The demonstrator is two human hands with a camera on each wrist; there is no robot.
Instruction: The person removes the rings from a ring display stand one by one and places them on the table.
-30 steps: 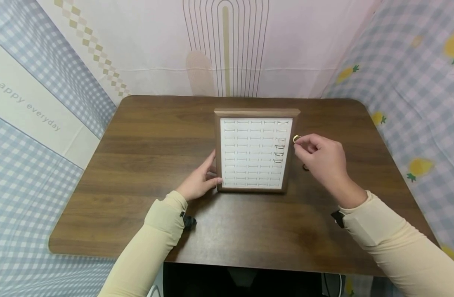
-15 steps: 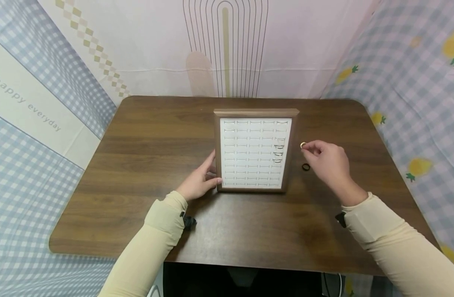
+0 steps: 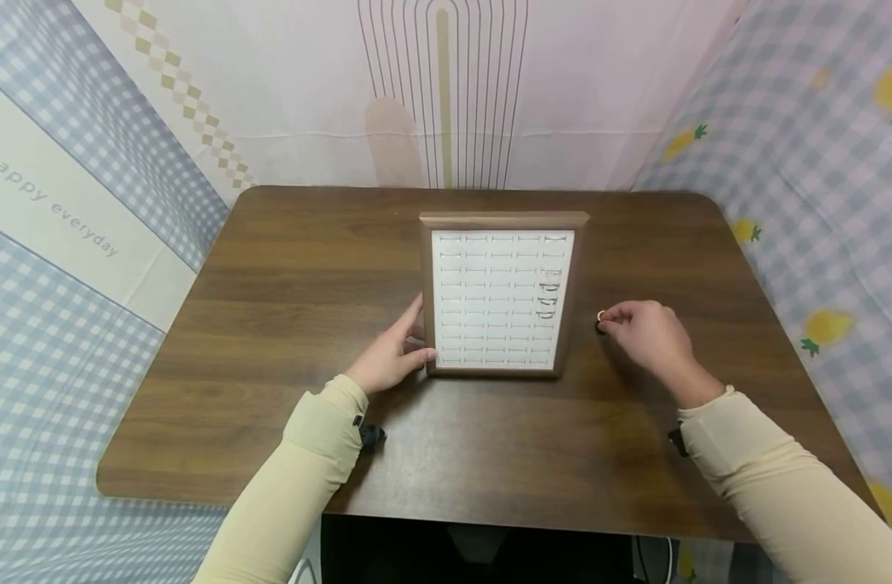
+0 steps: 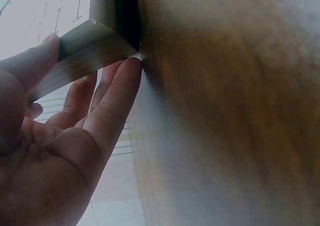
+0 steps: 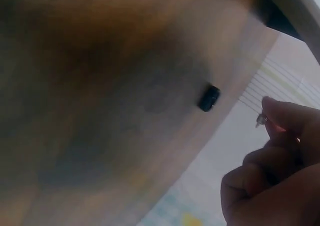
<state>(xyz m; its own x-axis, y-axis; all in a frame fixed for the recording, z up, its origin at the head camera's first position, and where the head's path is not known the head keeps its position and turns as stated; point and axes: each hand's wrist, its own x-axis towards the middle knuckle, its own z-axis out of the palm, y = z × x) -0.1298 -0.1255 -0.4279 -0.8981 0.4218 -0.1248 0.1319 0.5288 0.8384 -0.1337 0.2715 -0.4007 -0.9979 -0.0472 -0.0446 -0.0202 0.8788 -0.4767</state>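
Observation:
A wooden-framed ring display board [image 3: 504,374] leans upright mid-table, its white face slotted in rows. Several rings [image 3: 548,300] sit in slots of its right column. At its left side my left hand [image 3: 388,357] holds the frame, thumb over the front edge; in the left wrist view the fingers [image 4: 117,100] reach the frame's side and back corner. Thumb and index finger of my right hand [image 3: 650,341] pinch a gold ring [image 3: 601,315], seen nearly edge-on in the right wrist view. Just below it, a black ring [image 5: 208,97] lies on the table, partly hidden in the head view.
The brown wooden table [image 3: 307,268] spans the view, with a patterned cloth [image 3: 563,97] hanging behind it. Blue checked cloth [image 3: 796,243] hangs close on the right and also covers the left side. The table's front edge runs below both forearms.
My right hand has moved from beside the board's right edge, rightward and down toward the black ring, still pinching the gold ring. The left hand and the board have stayed in place.

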